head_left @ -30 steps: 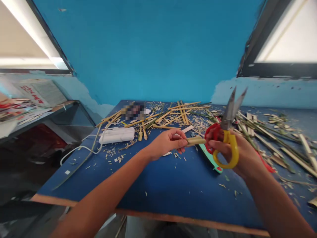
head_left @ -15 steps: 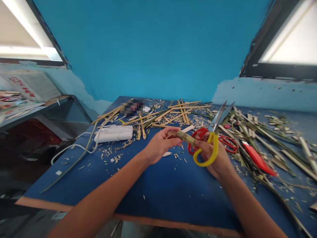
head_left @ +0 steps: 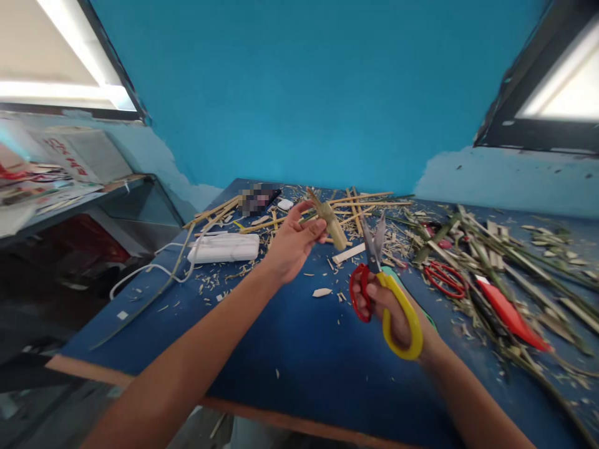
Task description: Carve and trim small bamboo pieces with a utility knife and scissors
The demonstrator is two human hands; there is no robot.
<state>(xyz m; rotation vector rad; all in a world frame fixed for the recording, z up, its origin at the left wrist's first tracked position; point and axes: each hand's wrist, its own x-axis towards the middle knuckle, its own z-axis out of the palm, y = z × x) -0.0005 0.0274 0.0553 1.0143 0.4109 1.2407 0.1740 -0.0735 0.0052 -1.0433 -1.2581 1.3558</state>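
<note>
My left hand [head_left: 292, 240] is raised over the blue table [head_left: 299, 349], its fingers closed on a short piece of bamboo [head_left: 330, 226] that tilts up and away. My right hand [head_left: 390, 312] grips a pair of scissors [head_left: 381, 284] with one red and one yellow handle loop. The scissor blades point away from me, slightly apart, just right of the bamboo piece and not touching it.
Split bamboo strips [head_left: 346, 209] and shavings litter the far half of the table. A white power strip [head_left: 224, 248] with its cable lies at the left. A second pair of red scissors [head_left: 444, 277] and a red tool [head_left: 508, 315] lie among green stalks at the right.
My two hands have moved apart: the left lifted the bamboo piece up and away, and the right let go of it and dropped lower with the scissors.
</note>
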